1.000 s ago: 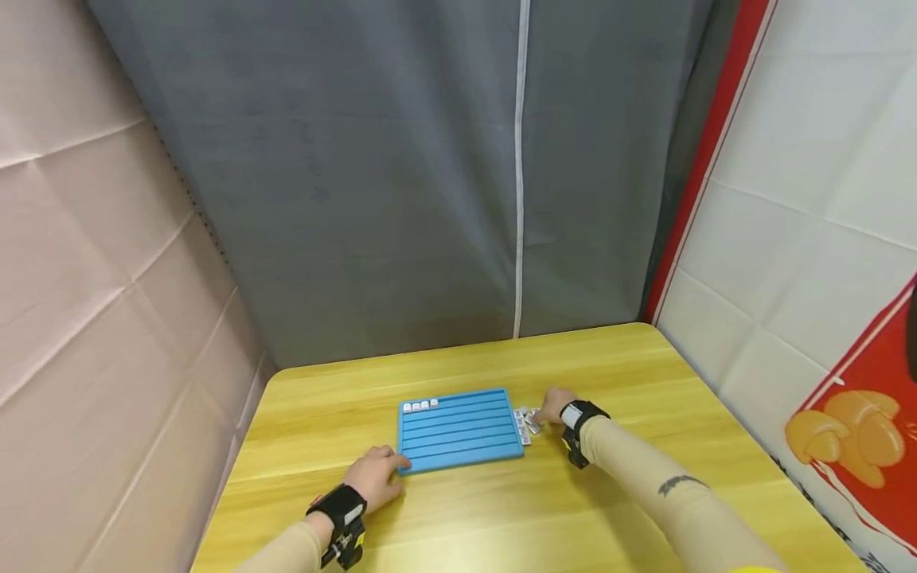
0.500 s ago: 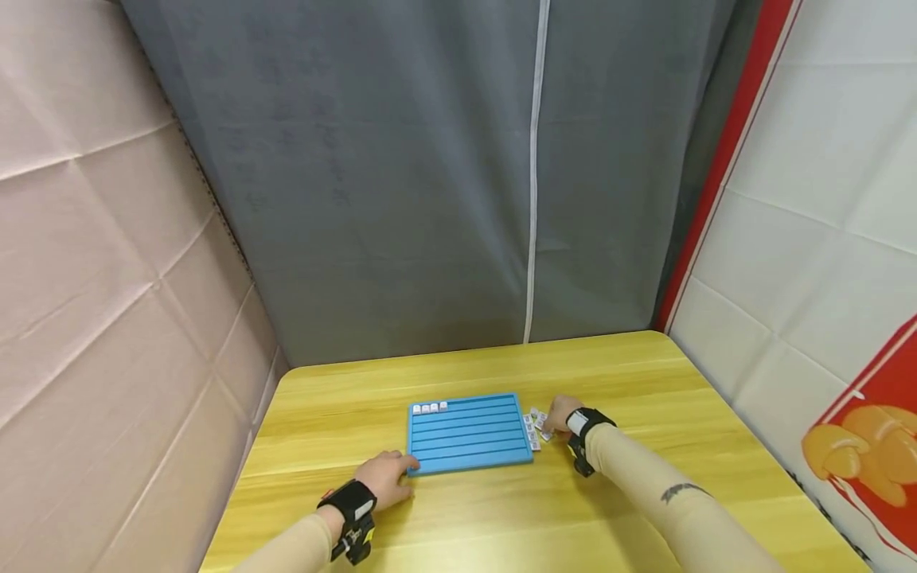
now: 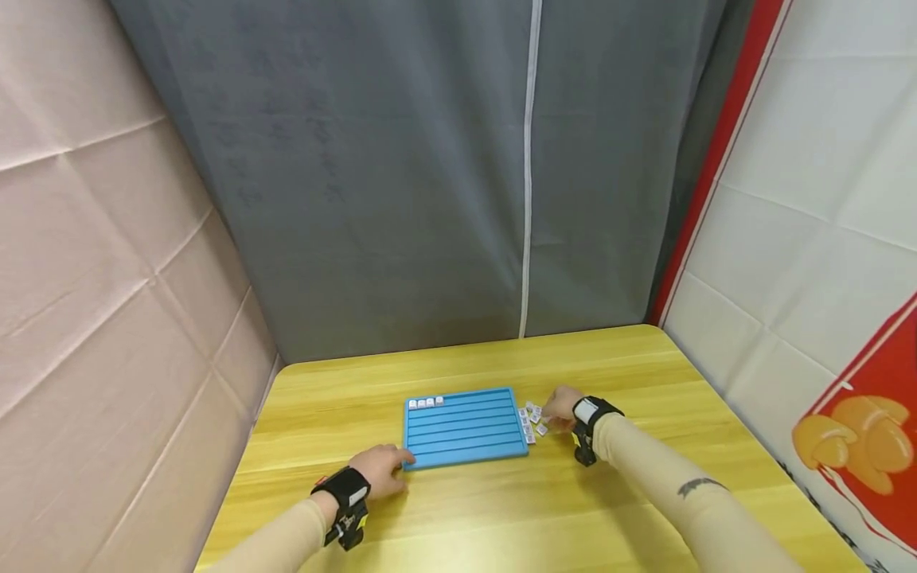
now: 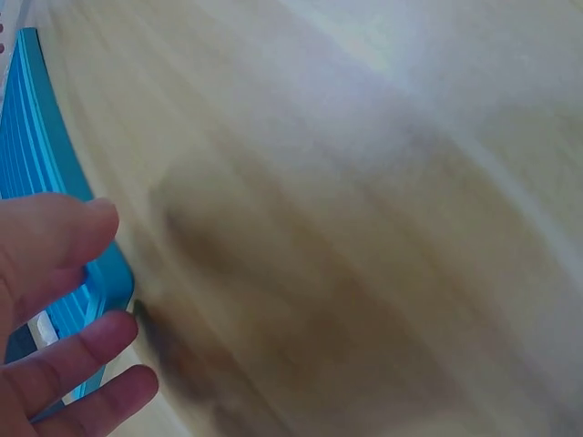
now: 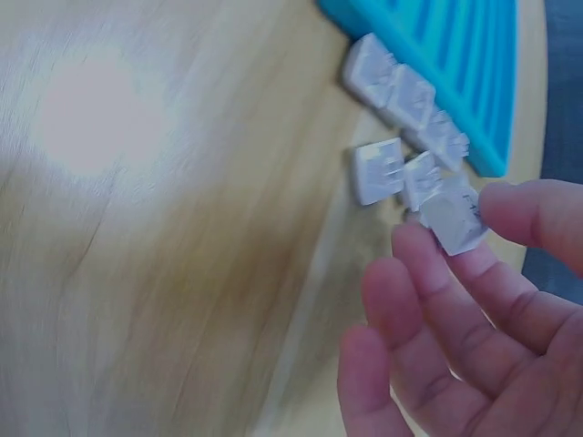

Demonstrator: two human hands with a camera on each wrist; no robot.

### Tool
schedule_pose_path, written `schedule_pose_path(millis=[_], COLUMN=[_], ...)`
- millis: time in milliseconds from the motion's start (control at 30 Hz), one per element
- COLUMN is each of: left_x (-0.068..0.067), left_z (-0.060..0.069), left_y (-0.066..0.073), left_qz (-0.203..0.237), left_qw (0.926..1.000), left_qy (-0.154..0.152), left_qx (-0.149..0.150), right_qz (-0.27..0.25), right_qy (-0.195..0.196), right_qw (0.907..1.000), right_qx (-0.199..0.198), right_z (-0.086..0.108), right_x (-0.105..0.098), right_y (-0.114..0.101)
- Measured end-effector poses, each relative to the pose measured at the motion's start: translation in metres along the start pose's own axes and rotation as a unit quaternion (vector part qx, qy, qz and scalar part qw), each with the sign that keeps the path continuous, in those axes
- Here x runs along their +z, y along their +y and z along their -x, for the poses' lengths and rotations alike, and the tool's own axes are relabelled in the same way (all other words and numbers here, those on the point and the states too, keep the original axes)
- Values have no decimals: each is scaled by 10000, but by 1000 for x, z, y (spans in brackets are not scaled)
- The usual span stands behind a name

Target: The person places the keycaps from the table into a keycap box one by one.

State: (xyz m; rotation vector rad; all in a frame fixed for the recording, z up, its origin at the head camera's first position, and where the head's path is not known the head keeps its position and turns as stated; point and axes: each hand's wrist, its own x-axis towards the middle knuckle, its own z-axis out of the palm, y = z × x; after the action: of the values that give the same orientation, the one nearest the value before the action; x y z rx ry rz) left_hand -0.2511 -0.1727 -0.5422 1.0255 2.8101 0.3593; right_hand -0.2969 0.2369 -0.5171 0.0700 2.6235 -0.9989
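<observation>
In the head view a blue ridged tray lies on the table, with a short row of white keycaps in its far left corner. My left hand rests at its near left corner; the left wrist view shows fairly straight fingers beside the tray edge. Right of the tray, my right hand is at a small group of loose keycaps. Up close, its thumb and fingers pinch one white keycap with dark lettering, held by the others.
The yellow wood-grain table extends around the tray. A grey curtain hangs behind its far edge. Pale cloth walls stand left and right. Both wrists wear black camera straps.
My right hand has drawn slightly right, away from the loose keycaps, and more of them show. The left hand stays at the tray corner. The head view has shifted a little.
</observation>
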Motion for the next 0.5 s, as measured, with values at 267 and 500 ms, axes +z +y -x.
schedule_pose_path(millis=[267,500], left_x=[-10,-35], left_z=[-11,-42], left_y=[-7,24], left_qz=[-11,-4], left_qw=[9998,9999], left_qy=[64,51], left_qx=[-195,-99], right_qz=[-670,-1479], right_qy=[-342,-774], right_qw=[9972,9860], right_qx=[-6,64], right_z=[2,24], right_x=[14,33], right_y=[-32,-74])
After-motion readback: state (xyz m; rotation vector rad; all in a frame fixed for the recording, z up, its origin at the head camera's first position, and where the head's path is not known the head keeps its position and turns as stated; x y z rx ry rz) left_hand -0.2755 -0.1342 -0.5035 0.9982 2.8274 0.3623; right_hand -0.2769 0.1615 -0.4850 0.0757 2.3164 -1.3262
